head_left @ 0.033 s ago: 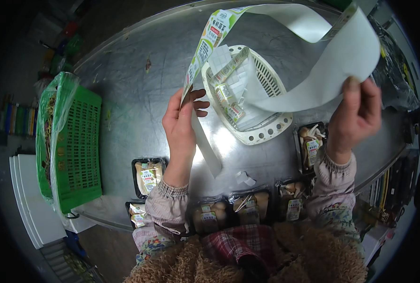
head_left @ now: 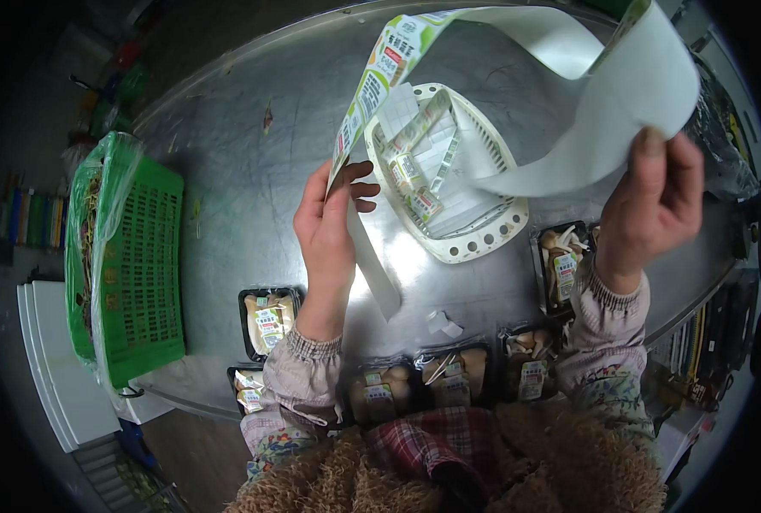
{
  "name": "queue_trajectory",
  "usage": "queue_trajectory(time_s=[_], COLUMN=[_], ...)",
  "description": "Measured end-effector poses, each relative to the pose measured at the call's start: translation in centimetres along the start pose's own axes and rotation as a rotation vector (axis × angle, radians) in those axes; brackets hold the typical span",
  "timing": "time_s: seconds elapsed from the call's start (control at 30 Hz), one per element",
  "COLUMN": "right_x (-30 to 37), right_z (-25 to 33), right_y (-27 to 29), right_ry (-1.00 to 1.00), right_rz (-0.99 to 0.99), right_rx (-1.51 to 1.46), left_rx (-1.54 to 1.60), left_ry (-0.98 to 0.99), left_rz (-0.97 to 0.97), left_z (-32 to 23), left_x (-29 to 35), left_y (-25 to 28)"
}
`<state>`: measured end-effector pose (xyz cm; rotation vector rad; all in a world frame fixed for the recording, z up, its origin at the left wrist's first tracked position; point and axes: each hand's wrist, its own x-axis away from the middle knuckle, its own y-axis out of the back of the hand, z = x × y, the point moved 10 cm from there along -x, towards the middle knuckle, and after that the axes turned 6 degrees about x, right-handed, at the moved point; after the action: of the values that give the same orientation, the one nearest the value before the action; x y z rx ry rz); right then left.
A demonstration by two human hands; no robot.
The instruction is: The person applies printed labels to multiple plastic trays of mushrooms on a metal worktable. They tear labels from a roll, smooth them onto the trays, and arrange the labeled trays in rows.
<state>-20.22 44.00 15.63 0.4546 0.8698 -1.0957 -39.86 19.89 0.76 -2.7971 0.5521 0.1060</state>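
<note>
A long strip of labels (head_left: 387,64) runs in a loop between my hands, printed in green and white on one face, its pale backing (head_left: 568,150) showing at the right. My left hand (head_left: 327,227) pinches it between thumb and fingers, and a loose end hangs below. At the right, my right hand (head_left: 652,201) grips the strip between thumb and fingertips. Beneath the loop stands a white plastic basket (head_left: 481,245) holding rolled labels (head_left: 410,184) and white sheets. Wrapped mushroom trays (head_left: 269,321) sit left of my left wrist; another mushroom tray (head_left: 561,267) lies beside my right wrist.
Several more wrapped mushroom trays (head_left: 453,378) line the near edge of the metal table (head_left: 243,205). Crumpled white scraps (head_left: 443,324) lie in front of them. A green crate (head_left: 145,274) with a plastic liner stands at the left. Dark plastic wrapping (head_left: 726,137) rests at the far right.
My right hand has shifted slightly to the right, carrying the strip with it. The strip's lower end over the basket has moved right too, uncovering more labels. My left hand stays in place.
</note>
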Motion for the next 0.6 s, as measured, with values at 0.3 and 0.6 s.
queue_trajectory(time_s=[0.3,0.6], right_x=[3.9,5.1], right_z=[1.0,-7.7], right_y=[-15.2,-11.8], right_ry=[-0.348,-0.502], right_rz=[0.599,0.576], right_rx=[-0.477,-0.218], left_rx=[0.004,0.04], left_ry=[0.042,-0.446], left_rz=[0.149,-0.404], left_z=[-3.2,-12.9], left_x=[2.1,3.5], left_y=[-5.3,5.6])
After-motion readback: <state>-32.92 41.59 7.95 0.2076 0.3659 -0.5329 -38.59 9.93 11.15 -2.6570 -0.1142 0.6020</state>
